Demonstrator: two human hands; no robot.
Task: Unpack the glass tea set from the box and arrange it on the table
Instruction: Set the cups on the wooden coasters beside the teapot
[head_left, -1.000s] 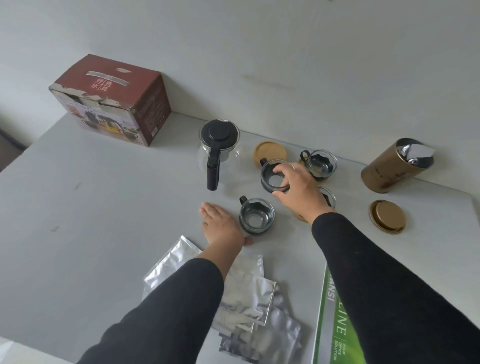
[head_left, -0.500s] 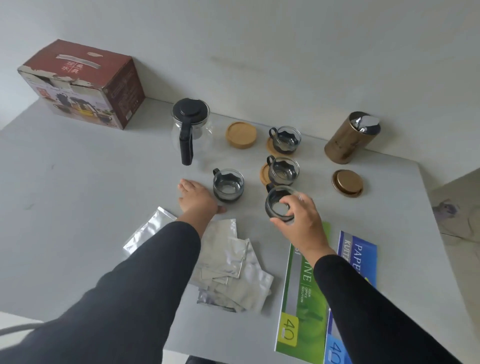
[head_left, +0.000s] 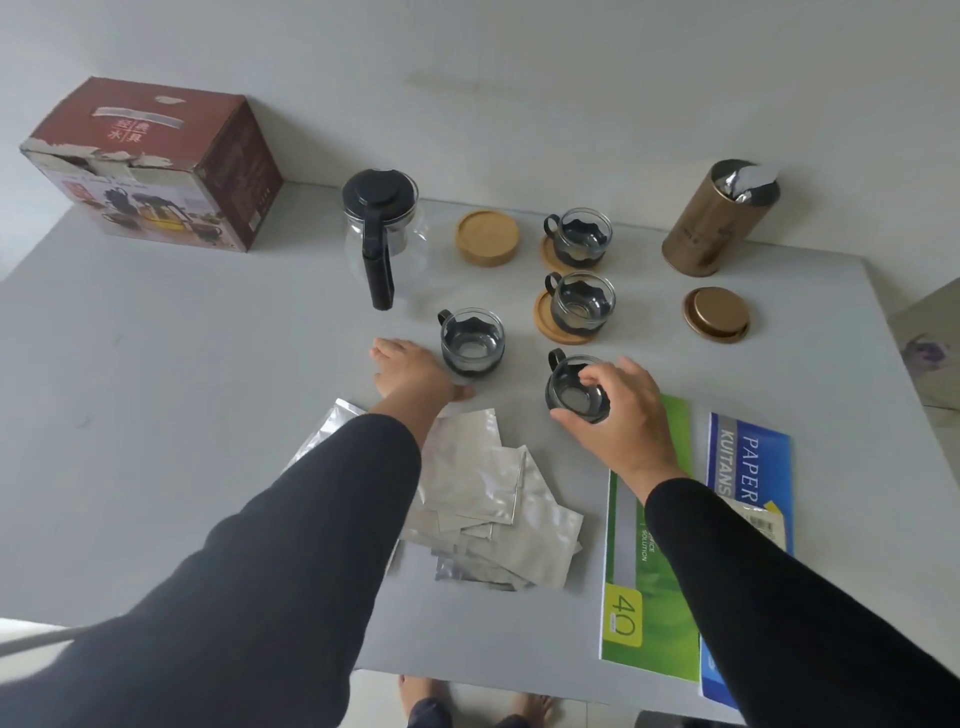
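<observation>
A person's right hand (head_left: 621, 410) grips a glass teacup (head_left: 574, 389) by its rim on the grey table (head_left: 182, 389), near a green paper pack (head_left: 649, 545); the left hand (head_left: 410, 370) rests flat, fingers straight, beside another teacup (head_left: 471, 342); glass teapot (head_left: 384, 234) and box (head_left: 150, 166) stand behind.

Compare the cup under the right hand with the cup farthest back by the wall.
The near cup sits on the bare table; the far cup stands on a wooden coaster. The right hand grips the near cup's rim; nothing touches the far cup. Both are clear glass in black holders, handles pointing left.
</observation>
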